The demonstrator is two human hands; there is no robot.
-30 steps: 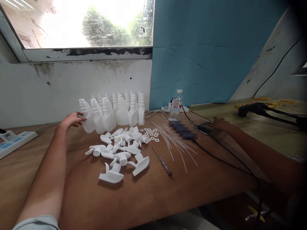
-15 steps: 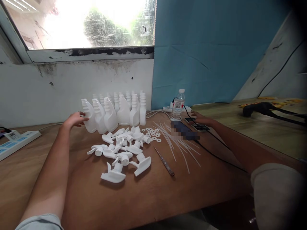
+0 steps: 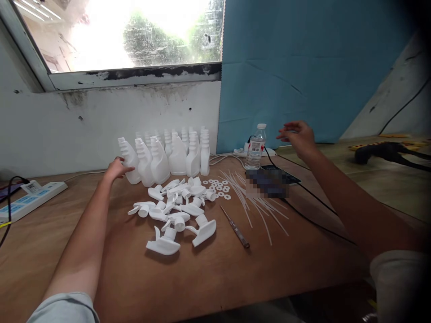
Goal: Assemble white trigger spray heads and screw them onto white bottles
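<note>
Two bare hands on my feed, both in view. Left hand [image 3: 118, 169] is at the leftmost spray bottle [image 3: 130, 167], thumb across its near side. Other fingers mostly hidden behind it; can't tell if that's a real pinch or just contact. That bottle stands on the brown tabletop [image 3: 161, 282], at the left end of the front row of white spray bottles [image 3: 160, 163], with more bottles behind toward the wall [image 3: 111, 116]. No trigger heads on any neck I can see.

Right hand [image 3: 299, 137] is up in the air, right of the water bottle [image 3: 256, 151], fingers loosely spread and pointing left. Nothing in that grip, touching nothing as far as I can see.

White trigger heads [image 3: 164, 244] lie loose in front of the spray bottles, heaped at the back, a few apart nearer to me. Flat white washers [image 3: 220, 188] are just right of the heap. Thin tubes [image 3: 261, 211] fan out right of those. Screwdriver [image 3: 238, 233] lies between trigger heads and tubes, tip pointing away and left.

Dark flat device [image 3: 292, 178] sits below the right hand, with a cable by it. Beside it is a dark object [image 3: 269, 183], partly pixelated; I can't identify it. Power strip [image 3: 38, 197] is at the left of the tabletop, well apart from the trigger heads.
</note>
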